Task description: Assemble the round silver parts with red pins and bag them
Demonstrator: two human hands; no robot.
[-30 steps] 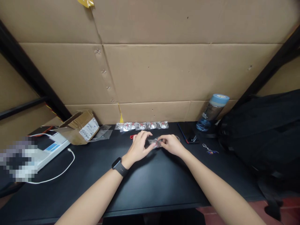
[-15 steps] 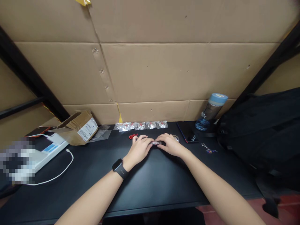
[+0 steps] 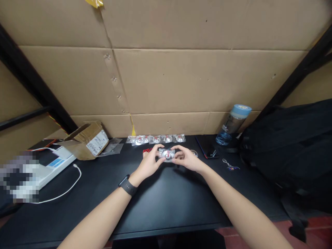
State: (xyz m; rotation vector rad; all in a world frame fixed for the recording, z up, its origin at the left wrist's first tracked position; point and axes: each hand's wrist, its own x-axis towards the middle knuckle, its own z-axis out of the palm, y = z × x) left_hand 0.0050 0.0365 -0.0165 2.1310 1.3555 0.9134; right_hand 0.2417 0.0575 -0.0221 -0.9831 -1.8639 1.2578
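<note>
Between my two hands I hold a round silver disc in a clear plastic packet (image 3: 167, 155), with a red mark at its middle, its face turned toward me. My left hand (image 3: 149, 162) grips its left edge between thumb and fingers. At the right edge, my right hand (image 3: 190, 159) pinches it the same way. A bundle of red cord (image 3: 147, 150) lies just behind my left hand, partly hidden by it. Behind my right hand, part of a round silver piece (image 3: 194, 153) shows on the black table (image 3: 166, 204).
Several similar packets (image 3: 156, 139) line the cardboard wall (image 3: 166, 79). To the left are an opened carton (image 3: 89, 140) and a white power strip (image 3: 58, 164) with a cable. A phone (image 3: 209, 148), a bottle (image 3: 233, 124), a small charm (image 3: 231, 167) and a black backpack (image 3: 290, 152) are at the right.
The packet has tilted up from nearly edge-on, so its face and red mark now show. My left hand has turned and its fingers have opened out around the packet's edge.
</note>
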